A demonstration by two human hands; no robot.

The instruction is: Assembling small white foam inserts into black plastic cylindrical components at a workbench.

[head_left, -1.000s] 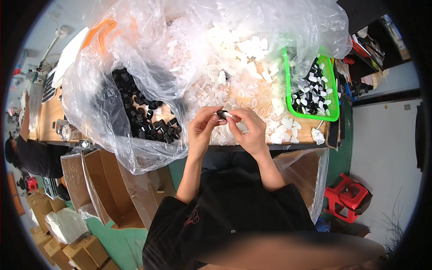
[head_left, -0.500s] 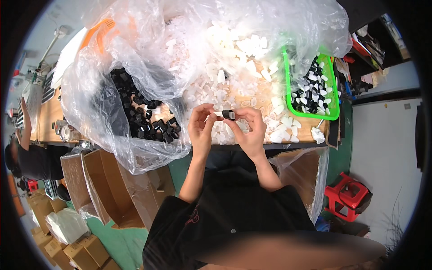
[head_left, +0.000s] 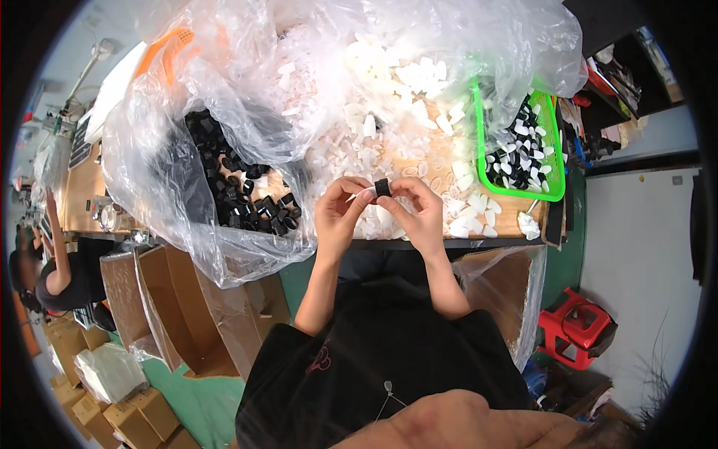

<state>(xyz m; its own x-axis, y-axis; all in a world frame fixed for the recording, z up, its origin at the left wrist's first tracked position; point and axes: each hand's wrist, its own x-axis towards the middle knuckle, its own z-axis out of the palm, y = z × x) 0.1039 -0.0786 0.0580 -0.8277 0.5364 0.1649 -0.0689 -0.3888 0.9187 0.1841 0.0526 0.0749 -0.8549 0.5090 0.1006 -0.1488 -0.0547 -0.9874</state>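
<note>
Just above the near edge of the table, my two hands meet in front of me. Between the thumb and fingers of my left hand [head_left: 340,213] is a small white plastic piece [head_left: 369,192]. My right hand [head_left: 417,212] pinches a short black plastic sleeve [head_left: 382,187], which touches or nearly touches the tip of the white piece. Whether one sits inside the other I cannot tell. Under and beyond my hands spread loose white tongue-shaped pieces [head_left: 473,217] and many small clear ones.
A clear plastic bag [head_left: 247,258] of black sleeves [head_left: 262,213] lies at left. At right stands a green basket [head_left: 557,168] holding black-and-white pieces, partly under plastic film. Below are an open cardboard box [head_left: 179,307] and a red stool [head_left: 572,329]. Another person [head_left: 67,273] works far left.
The black sleeve has turned, so its open end no longer faces me. Both hands stay in nearly the same place. The person at far left has shifted their arms.
</note>
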